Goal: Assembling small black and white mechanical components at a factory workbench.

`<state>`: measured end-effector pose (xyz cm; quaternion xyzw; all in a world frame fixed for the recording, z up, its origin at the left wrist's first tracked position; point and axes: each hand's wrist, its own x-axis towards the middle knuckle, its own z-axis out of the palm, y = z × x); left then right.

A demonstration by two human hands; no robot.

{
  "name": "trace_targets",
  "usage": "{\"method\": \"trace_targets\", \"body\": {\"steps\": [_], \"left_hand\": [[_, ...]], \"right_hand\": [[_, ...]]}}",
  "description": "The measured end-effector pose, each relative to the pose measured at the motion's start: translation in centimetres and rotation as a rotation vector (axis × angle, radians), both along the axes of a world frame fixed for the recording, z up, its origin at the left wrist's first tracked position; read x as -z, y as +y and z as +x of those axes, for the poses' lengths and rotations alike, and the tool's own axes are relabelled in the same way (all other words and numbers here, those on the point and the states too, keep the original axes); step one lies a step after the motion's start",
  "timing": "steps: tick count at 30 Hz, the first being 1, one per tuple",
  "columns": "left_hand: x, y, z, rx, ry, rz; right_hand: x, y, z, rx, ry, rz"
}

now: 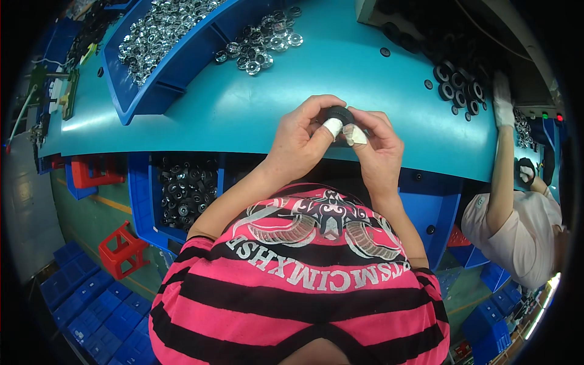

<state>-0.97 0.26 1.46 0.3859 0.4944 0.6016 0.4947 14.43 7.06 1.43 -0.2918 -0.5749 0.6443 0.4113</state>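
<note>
— Across the turquoise worktop (243, 115), noticed what?

— Noticed a blue tray (146, 97) at the far left, heaped with shiny, clear round parts (167, 36), and more clear pieces (261, 45) loose just beside it. Saw black wheels (459, 88) massed on the right, near a co-worker's white-gloved hand (503, 100). Below the front edge, spotted more wheels in a blue bin (141, 194), and farther left a red stool (121, 252) on the floor.

— And found the ribbed black wheel (339, 114) where?

— Found it between the left hand (304, 137) and the right hand (380, 146), up at the fingertips, near the worktop's front edge. Could not tell its height above the surface.

— Gripped how?

— Grasped from both sides, closed down to about the wheel's own width. On the left, pinched between curved fingers and a thumb in a white cover (333, 126). On the right, held with bent fingers at its side, beside a thumb in a loose white wrapping (354, 135). Could not make out the contact behind the wheel.
</note>
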Motion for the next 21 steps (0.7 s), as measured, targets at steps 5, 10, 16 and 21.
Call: {"method": "trace_targets", "body": {"steps": [5,10,16,21], "left_hand": [[0.66,-0.20,0.66,-0.072,-0.008,0.039],[0.88,0.16,0.76,-0.048,-0.069,0.028],[0.85,0.38,0.14,-0.036,-0.081,0.186],[0.93,0.11,0.42,-0.059,-0.069,0.165]], "right_hand": [[0.49,-0.45,0.30,0.111,-0.197,0.386],[0.72,-0.45,0.62,0.179,-0.277,0.606],[0.21,0.09,0.18,0.117,-0.042,0.026],[0.86,0.15,0.80,0.049,-0.067,0.104]]}}
